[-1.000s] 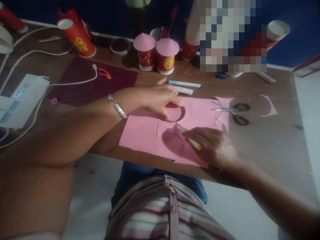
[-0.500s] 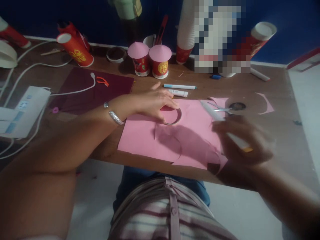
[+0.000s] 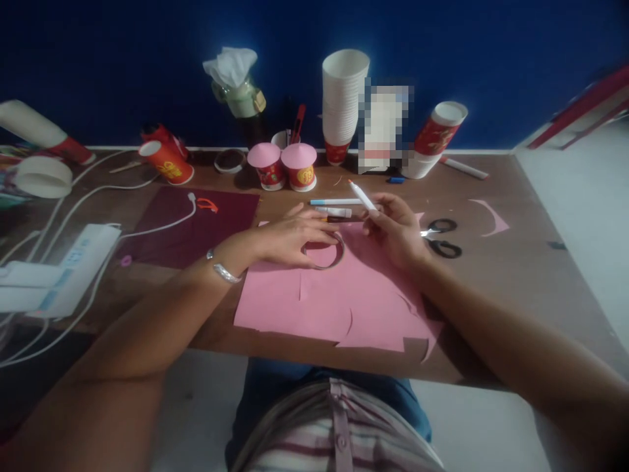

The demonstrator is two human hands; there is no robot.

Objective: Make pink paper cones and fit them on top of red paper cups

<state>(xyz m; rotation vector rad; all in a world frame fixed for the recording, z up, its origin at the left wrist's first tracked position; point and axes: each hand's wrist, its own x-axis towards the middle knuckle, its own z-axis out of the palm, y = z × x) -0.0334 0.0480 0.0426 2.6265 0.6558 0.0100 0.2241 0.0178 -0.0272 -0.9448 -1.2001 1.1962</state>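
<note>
My left hand (image 3: pixel 295 236) rests on a pink paper sheet (image 3: pixel 280 301), thumb and fingers holding a thin ring (image 3: pixel 339 252), like a tape roll, flat against it. In my right hand (image 3: pixel 396 229) is a white marker (image 3: pixel 363 196), its orange tip pointing up and to the left, above the sheet's far edge. The sheet has curved cuts along its near and right sides. Just beyond my hands lie a blue-and-white marker (image 3: pixel 334 202) and a white tube-like stick (image 3: pixel 339 212). Scissors (image 3: pixel 445 239) with black handles lie to the right of my right hand.
Two red cups with pink paper cones (image 3: pixel 299 157) stand at the back. A stack of paper cups (image 3: pixel 340 105) rises near the wall. A dark red sheet (image 3: pixel 221 229), white cables and a white box (image 3: pixel 81 269) lie left. A curved pink scrap (image 3: pixel 491 219) lies right.
My right hand has moved left and away from me, turning the marker so its orange end points up-left. My left hand stays on the ring. The view has tilted up.
</note>
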